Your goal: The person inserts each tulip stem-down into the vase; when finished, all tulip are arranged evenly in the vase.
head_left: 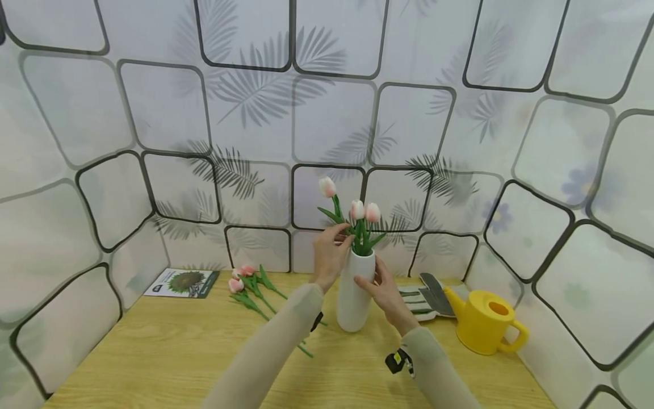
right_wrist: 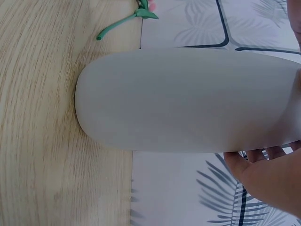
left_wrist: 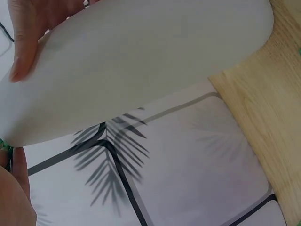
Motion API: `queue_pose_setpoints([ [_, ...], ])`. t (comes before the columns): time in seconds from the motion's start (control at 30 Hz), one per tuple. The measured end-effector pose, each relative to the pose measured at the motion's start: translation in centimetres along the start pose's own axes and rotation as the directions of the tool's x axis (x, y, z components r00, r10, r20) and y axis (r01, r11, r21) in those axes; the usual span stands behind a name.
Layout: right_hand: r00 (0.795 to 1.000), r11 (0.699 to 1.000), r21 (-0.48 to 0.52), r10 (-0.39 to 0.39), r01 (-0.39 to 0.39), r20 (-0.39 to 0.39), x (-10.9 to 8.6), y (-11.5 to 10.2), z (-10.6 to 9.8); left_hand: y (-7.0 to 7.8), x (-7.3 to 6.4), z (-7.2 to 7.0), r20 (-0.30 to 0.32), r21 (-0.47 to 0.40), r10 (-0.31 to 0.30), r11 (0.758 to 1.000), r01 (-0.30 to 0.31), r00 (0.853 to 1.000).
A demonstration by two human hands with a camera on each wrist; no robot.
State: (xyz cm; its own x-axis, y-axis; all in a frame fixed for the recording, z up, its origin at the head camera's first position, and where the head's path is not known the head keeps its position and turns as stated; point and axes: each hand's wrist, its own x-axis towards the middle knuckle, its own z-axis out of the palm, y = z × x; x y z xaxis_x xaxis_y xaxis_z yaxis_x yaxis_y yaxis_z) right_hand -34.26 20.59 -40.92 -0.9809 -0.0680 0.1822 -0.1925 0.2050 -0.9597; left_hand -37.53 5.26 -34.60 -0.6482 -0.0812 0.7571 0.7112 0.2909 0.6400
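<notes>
A tall white vase (head_left: 352, 307) stands upright on the wooden table, with pink-and-white tulips (head_left: 372, 213) rising from its mouth. My right hand (head_left: 385, 292) holds the vase by its right side, thumb on the front. At the rim, my left hand (head_left: 329, 255) pinches the stem of a tulip (head_left: 327, 187) that leans out to the left. The left wrist view has the vase (left_wrist: 150, 70) filling its top, with my left hand (left_wrist: 14, 197) at the mouth end. In the right wrist view, fingers of my right hand (right_wrist: 273, 179) rest along the vase (right_wrist: 188, 99).
Loose tulips (head_left: 245, 284) lie left of the vase, their stems passing behind my left forearm. A card with a sunflower picture (head_left: 181, 283) sits at the back left. To the right are gloves (head_left: 416, 301), a dark grey flat piece (head_left: 436, 292) and a yellow watering can (head_left: 482, 324).
</notes>
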Motion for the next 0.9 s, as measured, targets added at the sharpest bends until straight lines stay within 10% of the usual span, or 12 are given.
queue_pose_setpoints([
  [0.9,0.999,0.999,-0.007,0.035,-0.034,0.039,-2.1,-3.7,0.1,-0.1,-0.8,0.8,0.065,0.101,-0.039,0.994,0.032,0.997],
])
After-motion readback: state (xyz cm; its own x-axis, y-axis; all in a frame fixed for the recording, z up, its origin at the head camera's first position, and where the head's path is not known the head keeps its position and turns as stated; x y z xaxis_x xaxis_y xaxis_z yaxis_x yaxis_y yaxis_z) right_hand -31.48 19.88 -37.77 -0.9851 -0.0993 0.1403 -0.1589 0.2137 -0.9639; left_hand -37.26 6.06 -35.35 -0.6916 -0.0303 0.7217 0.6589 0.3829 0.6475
